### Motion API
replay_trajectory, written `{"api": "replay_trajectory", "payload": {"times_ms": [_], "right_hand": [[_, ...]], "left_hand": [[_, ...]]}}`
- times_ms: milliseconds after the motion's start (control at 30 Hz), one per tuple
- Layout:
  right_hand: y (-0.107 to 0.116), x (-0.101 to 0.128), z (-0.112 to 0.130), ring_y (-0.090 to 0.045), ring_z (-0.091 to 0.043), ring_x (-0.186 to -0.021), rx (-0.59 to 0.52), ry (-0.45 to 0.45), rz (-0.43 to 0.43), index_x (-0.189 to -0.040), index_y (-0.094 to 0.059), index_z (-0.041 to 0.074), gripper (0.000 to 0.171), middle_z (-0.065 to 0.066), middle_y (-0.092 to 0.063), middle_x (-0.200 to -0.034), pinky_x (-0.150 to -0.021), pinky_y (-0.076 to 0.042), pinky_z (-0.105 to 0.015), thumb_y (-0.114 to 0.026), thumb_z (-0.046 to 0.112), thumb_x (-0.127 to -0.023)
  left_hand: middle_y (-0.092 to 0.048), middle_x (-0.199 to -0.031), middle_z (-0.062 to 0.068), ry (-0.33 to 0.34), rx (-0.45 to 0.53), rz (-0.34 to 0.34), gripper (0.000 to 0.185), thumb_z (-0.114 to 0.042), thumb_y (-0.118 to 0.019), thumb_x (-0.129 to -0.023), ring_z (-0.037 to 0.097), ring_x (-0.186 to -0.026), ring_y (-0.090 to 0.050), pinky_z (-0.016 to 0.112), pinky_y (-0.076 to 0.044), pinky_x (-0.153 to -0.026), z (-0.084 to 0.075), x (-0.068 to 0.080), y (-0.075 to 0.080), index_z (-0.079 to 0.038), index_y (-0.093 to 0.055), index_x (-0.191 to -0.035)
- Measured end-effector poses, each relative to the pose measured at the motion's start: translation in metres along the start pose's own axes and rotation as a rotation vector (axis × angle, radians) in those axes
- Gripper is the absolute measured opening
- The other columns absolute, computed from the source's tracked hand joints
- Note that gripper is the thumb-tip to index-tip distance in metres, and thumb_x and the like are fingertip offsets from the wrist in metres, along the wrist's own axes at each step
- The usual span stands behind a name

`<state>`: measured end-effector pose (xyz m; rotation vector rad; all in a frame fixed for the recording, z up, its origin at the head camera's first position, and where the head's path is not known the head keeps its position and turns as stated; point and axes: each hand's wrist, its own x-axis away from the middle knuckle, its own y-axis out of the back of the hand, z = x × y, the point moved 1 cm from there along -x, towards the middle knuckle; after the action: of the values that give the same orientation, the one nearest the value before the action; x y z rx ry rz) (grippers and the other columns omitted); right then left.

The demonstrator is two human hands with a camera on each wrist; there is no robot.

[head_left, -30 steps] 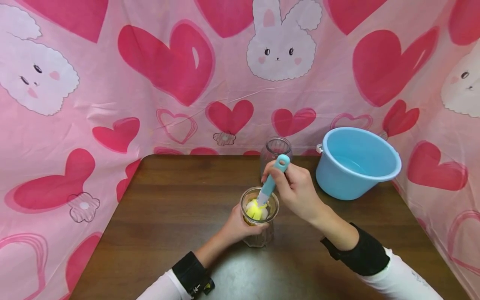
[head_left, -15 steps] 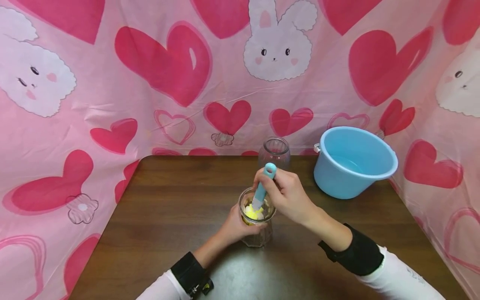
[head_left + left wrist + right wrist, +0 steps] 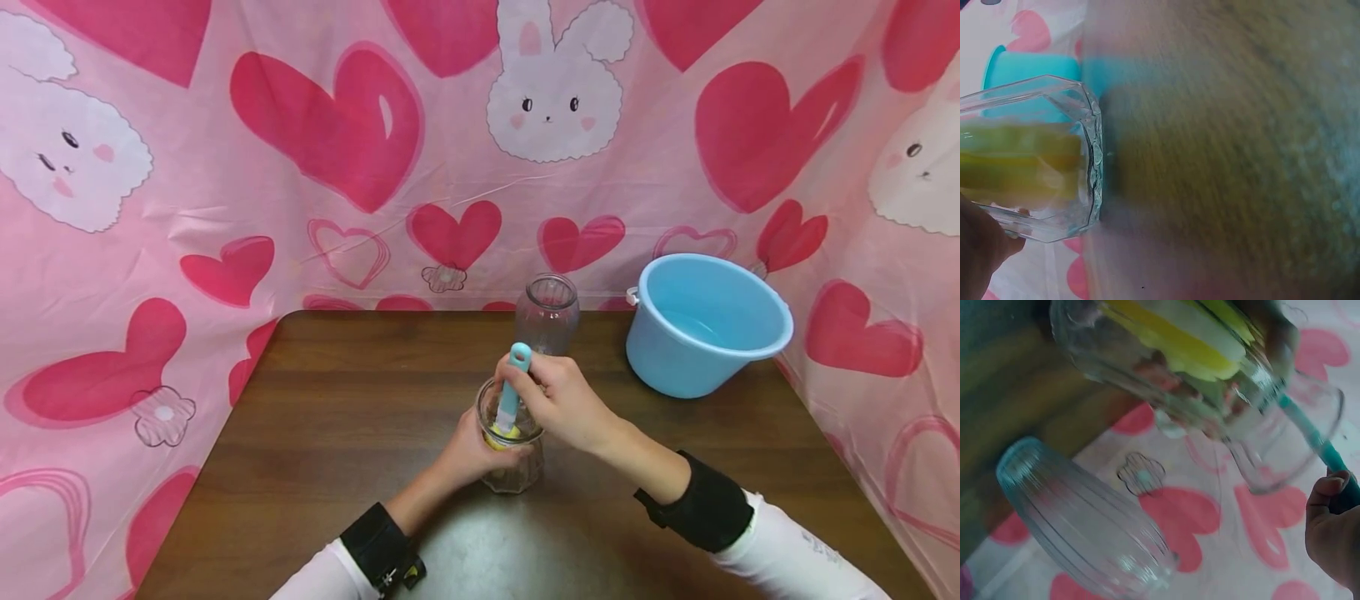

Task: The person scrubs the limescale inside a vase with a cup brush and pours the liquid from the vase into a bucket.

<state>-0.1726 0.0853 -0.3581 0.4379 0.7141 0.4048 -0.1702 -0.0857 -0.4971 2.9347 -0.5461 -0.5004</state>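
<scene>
In the head view, my left hand (image 3: 476, 452) grips a clear faceted glass jar (image 3: 512, 478), upright with its base at the tabletop. My right hand (image 3: 564, 404) holds the light blue handle of a bottle brush (image 3: 509, 405) over the jar's mouth. The brush's yellow and white sponge head (image 3: 1022, 164) is down inside the glass, seen through the wall in the left wrist view. Through the right wrist view, the jar (image 3: 1116, 369) looks tilted because of the camera's angle, and my right thumb and fingers pinch the brush handle (image 3: 1313, 432).
Behind my right hand stands a second, ribbed glass jar (image 3: 550, 317). A light blue bucket (image 3: 678, 358) sits at the table's back right. The brown wooden table (image 3: 337, 400) is backed by a pink cloth (image 3: 465, 183) with hearts and rabbits.
My right hand has moved down and left, pushing the brush deeper into the jar, so less of its sponge head shows at the mouth. My left hand keeps its hold with little movement.
</scene>
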Motion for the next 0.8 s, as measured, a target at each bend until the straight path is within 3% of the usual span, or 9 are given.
{"api": "replay_trajectory", "payload": {"times_ms": [233, 333, 567, 800], "right_hand": [[0.020, -0.010, 0.013, -0.066, -0.014, -0.073, -0.016, 0.130, -0.131, -0.100, -0.070, 0.008, 0.013, -0.002, -0.072, -0.087, -0.066, -0.055, -0.025, -0.059, 0.009, -0.105], [0.019, -0.008, 0.013, -0.065, -0.014, -0.071, -0.028, 0.115, -0.117, -0.100, -0.070, 0.008, 0.013, -0.001, -0.071, -0.086, -0.065, -0.055, -0.025, -0.058, 0.009, -0.105], [-0.001, 0.003, 0.002, -0.064, -0.012, -0.072, -0.002, 0.118, 0.003, -0.100, -0.070, 0.007, 0.012, -0.001, -0.069, -0.083, -0.066, -0.056, -0.024, -0.060, 0.010, -0.106], [0.012, -0.006, 0.014, -0.064, -0.012, -0.072, -0.009, 0.223, -0.057, -0.098, -0.069, 0.008, 0.023, 0.000, -0.069, -0.082, -0.066, -0.054, -0.023, -0.055, 0.023, -0.109]], "left_hand": [[-0.065, -0.131, 0.003, 0.030, -0.002, -0.001, 0.083, -0.015, -0.092, -0.073, 0.017, -0.116, -0.062, 0.030, -0.050, -0.102, -0.001, -0.001, 0.000, -0.011, -0.050, -0.145], [-0.065, -0.131, 0.003, 0.034, -0.010, -0.002, 0.083, -0.016, -0.092, -0.073, 0.018, -0.116, -0.062, 0.031, -0.050, -0.102, -0.002, 0.000, 0.001, -0.011, -0.050, -0.144], [-0.068, -0.127, 0.009, -0.053, 0.017, 0.008, 0.084, -0.010, -0.090, -0.075, 0.020, -0.113, -0.065, 0.034, -0.054, -0.099, 0.000, 0.001, 0.001, -0.012, -0.047, -0.148], [-0.065, -0.131, 0.006, -0.011, 0.007, 0.004, 0.084, -0.010, -0.091, -0.074, 0.016, -0.116, -0.063, 0.031, -0.052, -0.101, 0.000, 0.001, 0.001, -0.010, -0.049, -0.146]]}}
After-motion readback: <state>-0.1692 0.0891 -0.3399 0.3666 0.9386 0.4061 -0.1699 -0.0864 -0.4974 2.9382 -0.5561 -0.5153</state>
